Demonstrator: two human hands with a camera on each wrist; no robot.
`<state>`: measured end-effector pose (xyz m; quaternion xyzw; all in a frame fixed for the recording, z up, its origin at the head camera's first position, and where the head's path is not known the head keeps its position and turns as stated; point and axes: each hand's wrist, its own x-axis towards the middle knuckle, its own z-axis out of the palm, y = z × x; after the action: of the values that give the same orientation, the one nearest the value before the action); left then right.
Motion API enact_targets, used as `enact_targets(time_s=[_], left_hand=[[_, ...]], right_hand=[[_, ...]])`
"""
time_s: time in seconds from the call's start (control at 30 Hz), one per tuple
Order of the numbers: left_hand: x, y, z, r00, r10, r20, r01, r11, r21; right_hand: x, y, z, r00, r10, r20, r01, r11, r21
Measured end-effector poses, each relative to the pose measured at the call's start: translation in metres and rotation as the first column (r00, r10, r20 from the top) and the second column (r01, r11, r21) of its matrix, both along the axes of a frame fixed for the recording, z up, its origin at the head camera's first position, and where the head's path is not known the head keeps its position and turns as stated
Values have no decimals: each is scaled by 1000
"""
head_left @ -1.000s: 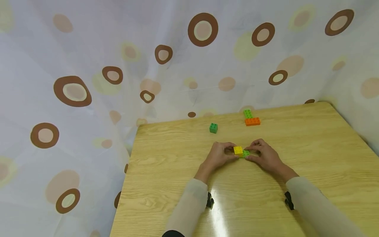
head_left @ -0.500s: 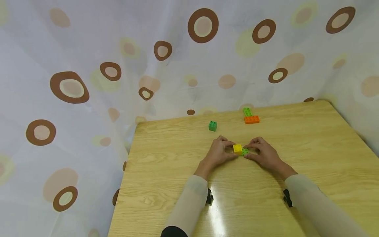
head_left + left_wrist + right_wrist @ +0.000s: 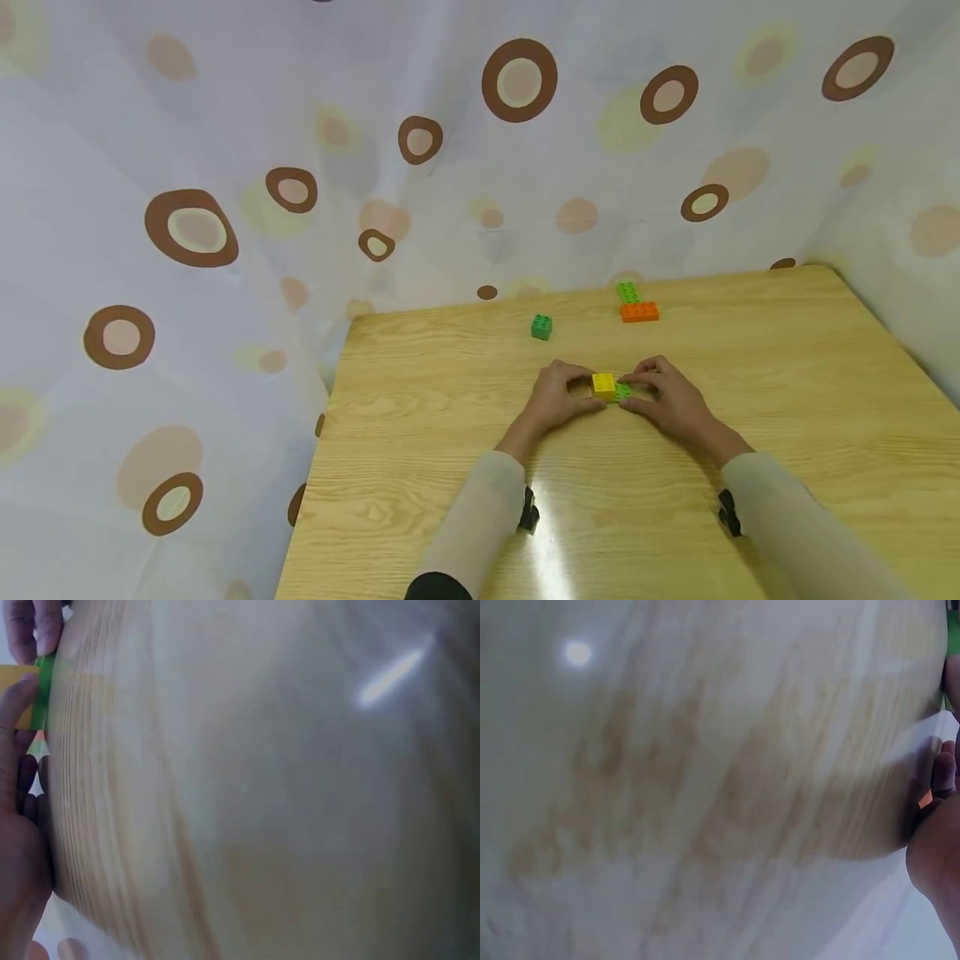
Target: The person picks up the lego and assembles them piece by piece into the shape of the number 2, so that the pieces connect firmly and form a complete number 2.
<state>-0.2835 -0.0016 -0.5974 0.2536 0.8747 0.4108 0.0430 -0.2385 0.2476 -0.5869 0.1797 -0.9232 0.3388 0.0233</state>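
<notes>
In the head view a yellow toy building brick (image 3: 603, 385) stands on the left part of a flat light-green brick (image 3: 623, 392), low over the wooden table. My left hand (image 3: 557, 397) pinches the yellow brick between thumb and fingers from the left. From the right, my right hand (image 3: 670, 397) pinches the bare end of the light-green brick, whose studs show between thumb and fingertips. The left wrist view has the yellow brick (image 3: 22, 682) at its left edge, with the thumb on its side and the green brick (image 3: 43, 691) beneath. The right wrist view catches only part of the right hand (image 3: 941, 840).
Farther back on the wooden table (image 3: 420, 417) stands a dark green brick (image 3: 542, 327). To its right an orange brick (image 3: 640, 312) lies against another light-green brick (image 3: 628, 292). A patterned curtain (image 3: 450, 192) hangs behind the table and along its sides.
The head view has shifted slightly up and down. Both hands keep their hold on the joined yellow and light-green bricks, and the other bricks stay where they were.
</notes>
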Motion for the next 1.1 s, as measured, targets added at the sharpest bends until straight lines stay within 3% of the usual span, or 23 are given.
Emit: enact_targets(time_s=[0.23, 0.43, 0.67, 0.8, 1.1], left_hand=[[-1, -3, 4, 998, -35, 59, 33, 998, 48], [-2, -8, 2, 985, -89, 148, 59, 979, 196], [-1, -9, -2, 985, -112, 135, 83, 976, 200], [0, -9, -6, 986, -112, 124, 85, 976, 203], [-7, -13, -1, 989, -131, 67, 119, 980, 162]], right_hand=[[-20, 17, 17, 989, 63, 133, -57, 997, -51], [-36, 38, 21, 992, -95, 83, 104, 987, -124], [-63, 57, 17, 971, -196, 138, 221, 954, -202], [-79, 54, 20, 970, -180, 161, 208, 961, -184], [-121, 23, 31, 988, -123, 93, 128, 990, -56]])
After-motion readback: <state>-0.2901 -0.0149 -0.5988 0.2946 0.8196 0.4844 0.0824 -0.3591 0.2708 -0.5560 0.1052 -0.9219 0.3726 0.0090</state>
